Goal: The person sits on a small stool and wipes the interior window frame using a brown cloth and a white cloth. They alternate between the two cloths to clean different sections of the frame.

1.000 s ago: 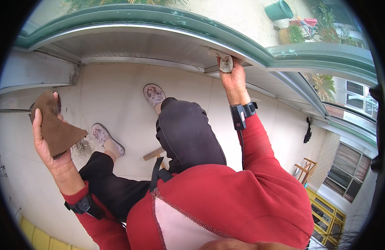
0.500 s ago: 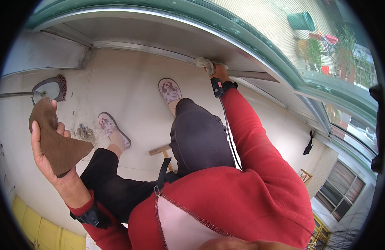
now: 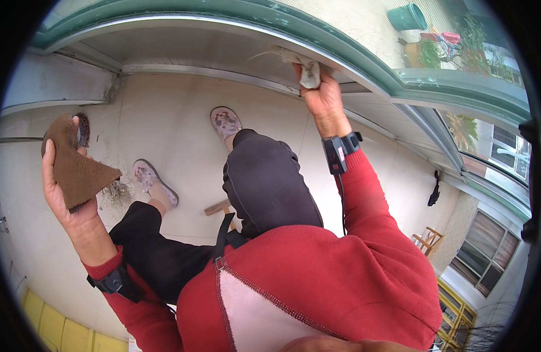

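My left hand (image 3: 83, 220) holds up a curved, flat brown piece (image 3: 77, 170) that looks like thick felt or foam, its fingers wrapped behind it. At the upper middle, my right hand (image 3: 327, 105) grips a crumpled whitish cloth (image 3: 308, 71). This cloth lies against the grey panel (image 3: 194, 51) under the window frame, close to the frame's lower edge. Some of the right fingers are hidden behind the cloth. Both wrists wear black straps with small devices.
Below the brown piece, a debris heap (image 3: 115, 192) lies on the pale floor (image 3: 182, 141). A brush-edged tool (image 3: 83, 130) is partly hidden behind my left hand. A wooden stool (image 3: 219, 208) stands by my knee. Green-framed glass (image 3: 364, 53) curves along the top.
My right hand has moved up the panel with the cloth, from its bottom edge toward the window frame, and has turned. The left hand with the brown piece has shifted slightly left and up.
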A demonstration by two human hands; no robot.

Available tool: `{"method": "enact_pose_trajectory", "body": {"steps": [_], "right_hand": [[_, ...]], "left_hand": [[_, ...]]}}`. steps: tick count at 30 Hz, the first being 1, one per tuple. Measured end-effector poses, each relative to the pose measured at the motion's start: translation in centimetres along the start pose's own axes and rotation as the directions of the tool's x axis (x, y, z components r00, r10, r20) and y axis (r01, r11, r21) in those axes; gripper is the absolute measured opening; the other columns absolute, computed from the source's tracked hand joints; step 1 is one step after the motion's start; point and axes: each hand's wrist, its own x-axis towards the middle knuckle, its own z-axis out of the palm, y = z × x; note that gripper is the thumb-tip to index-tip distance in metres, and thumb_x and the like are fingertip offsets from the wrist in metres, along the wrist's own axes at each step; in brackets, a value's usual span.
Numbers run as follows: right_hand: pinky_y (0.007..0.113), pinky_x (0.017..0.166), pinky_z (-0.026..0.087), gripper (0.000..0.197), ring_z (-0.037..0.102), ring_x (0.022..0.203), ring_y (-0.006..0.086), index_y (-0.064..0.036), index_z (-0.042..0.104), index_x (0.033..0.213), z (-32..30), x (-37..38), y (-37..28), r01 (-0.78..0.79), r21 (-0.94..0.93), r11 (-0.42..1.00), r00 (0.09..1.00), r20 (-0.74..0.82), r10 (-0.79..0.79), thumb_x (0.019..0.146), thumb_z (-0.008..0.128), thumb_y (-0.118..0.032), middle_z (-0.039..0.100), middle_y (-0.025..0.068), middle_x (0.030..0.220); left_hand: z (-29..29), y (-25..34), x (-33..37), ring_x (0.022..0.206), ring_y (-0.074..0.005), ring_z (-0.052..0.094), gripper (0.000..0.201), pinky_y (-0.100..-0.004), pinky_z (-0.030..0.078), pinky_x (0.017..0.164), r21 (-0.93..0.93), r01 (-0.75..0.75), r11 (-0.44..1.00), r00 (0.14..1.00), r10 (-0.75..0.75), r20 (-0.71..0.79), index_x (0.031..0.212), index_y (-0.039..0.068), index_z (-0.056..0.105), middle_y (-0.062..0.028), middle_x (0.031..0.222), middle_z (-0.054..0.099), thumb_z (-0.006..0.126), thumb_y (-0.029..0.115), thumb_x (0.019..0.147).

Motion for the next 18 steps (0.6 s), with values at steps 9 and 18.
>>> {"method": "enact_pose_trajectory", "body": {"steps": [9, 18], "right_hand": [[0.045, 0.096, 0.054, 0.037, 0.062, 0.114, 0.0355, -0.0050, 0.060, 0.120, -11.9, 6.2, -0.3, 0.139, -0.797, 0.588, 0.951, -0.059, -0.304, 0.090, 0.065, -0.025, 0.064, 0.0164, 0.122], [0.046, 0.087, 0.054, 0.045, 0.067, 0.104, 0.0398, -0.0036, 0.071, 0.106, -29.3, 20.9, 4.4, 0.139, -0.848, -0.512, 0.985, 0.173, -0.019, 0.081, 0.071, -0.041, 0.071, 0.0209, 0.106]], "left_hand": [[-1.3, -0.3, 0.5, 0.079, -0.0099, 0.058, 0.043, -0.0235, 0.051, 0.069, 0.034, -0.014, 0.999, 0.999, 0.015, -0.052, 0.129, 0.002, 0.059, -0.0136, 0.125, 0.067, 0.065, 0.028, 0.095], [-2.3, 0.2, 0.2, 0.066, -0.0073, 0.035, 0.056, -0.0183, 0.036, 0.057, 0.127, 0.012, 0.992, 0.983, 0.011, -0.183, 0.142, -0.001, 0.047, -0.0120, 0.138, 0.058, 0.056, 0.033, 0.100]]}}
